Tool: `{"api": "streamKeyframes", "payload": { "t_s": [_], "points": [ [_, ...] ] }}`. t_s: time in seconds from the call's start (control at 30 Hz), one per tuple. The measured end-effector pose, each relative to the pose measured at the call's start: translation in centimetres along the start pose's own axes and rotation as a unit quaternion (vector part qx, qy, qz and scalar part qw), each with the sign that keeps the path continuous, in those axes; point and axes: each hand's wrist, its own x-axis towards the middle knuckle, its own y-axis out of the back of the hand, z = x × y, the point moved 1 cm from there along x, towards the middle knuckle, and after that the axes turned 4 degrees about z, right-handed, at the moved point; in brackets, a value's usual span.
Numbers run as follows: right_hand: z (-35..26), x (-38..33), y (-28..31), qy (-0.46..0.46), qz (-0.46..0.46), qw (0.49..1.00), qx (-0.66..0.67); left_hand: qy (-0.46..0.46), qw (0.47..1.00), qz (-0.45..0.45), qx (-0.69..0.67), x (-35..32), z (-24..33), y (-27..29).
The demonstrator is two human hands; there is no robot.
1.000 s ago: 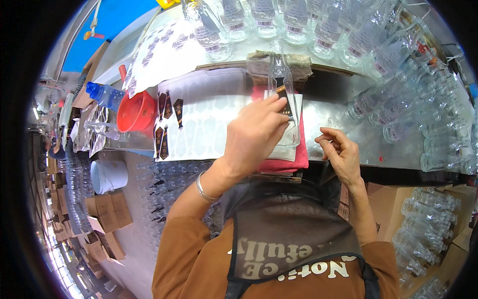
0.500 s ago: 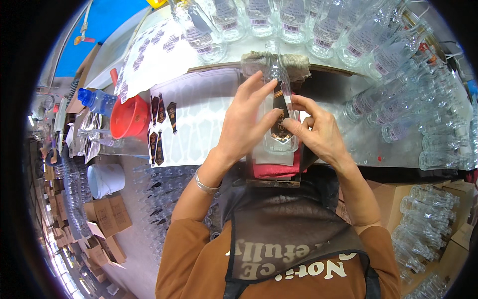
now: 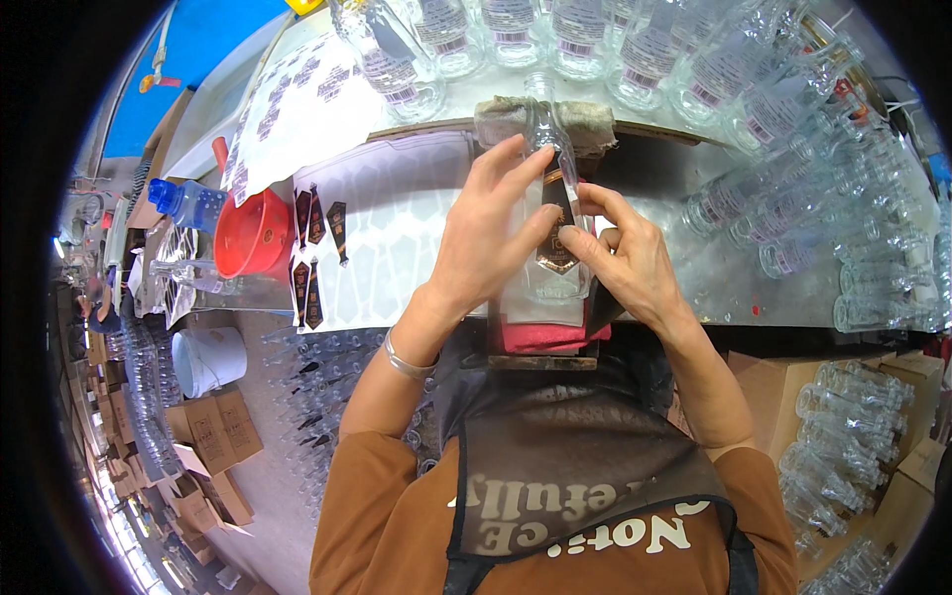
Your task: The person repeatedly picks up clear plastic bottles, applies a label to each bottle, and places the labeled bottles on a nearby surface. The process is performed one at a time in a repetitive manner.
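Note:
A clear glass bottle (image 3: 557,286) lies in front of me with its neck pointing away. The neck rests on a folded grey cloth (image 3: 585,122). On the bottle's upper side is a black, tie-shaped label (image 3: 556,248) with gold print. My left hand (image 3: 483,223) lies over the bottle's left side, fingers stretched and apart, its thumb tip on the label. From the right, my right hand (image 3: 630,253) grips the bottle's side, its thumb on the label's edge and its other fingers bent. Red cloth (image 3: 545,339) shows under the bottle's near end.
Left of the bottle lies a label sheet (image 3: 382,228) with several black labels at its left side. Beyond it stand a red bucket (image 3: 252,234) and a blue-capped plastic bottle (image 3: 188,202). Several glass bottles (image 3: 640,69) line the back and right. A carton of bottles (image 3: 843,436) is at lower right.
Both hands stay on the bottle in nearly the same pose. The right thumb has shifted slightly up along the label, and the whole view has moved a little.

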Motion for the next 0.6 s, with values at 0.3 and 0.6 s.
{"api": "streamKeyframes", "payload": {
  "t_s": [0.3, 0.6],
  "points": [
    [0.5, 0.0, 0.2, 0.015, -0.03, 0.999, 0.008, 0.01, 1.0, -0.007, 0.003, -0.3, -0.2, -0.1],
    [0.9, -2.2, 0.9, -0.006, -0.061, 0.998, 0.027, 0.208, 0.93, -0.013, -0.302, -5.1, 0.3, -1.3]
  ]
}}
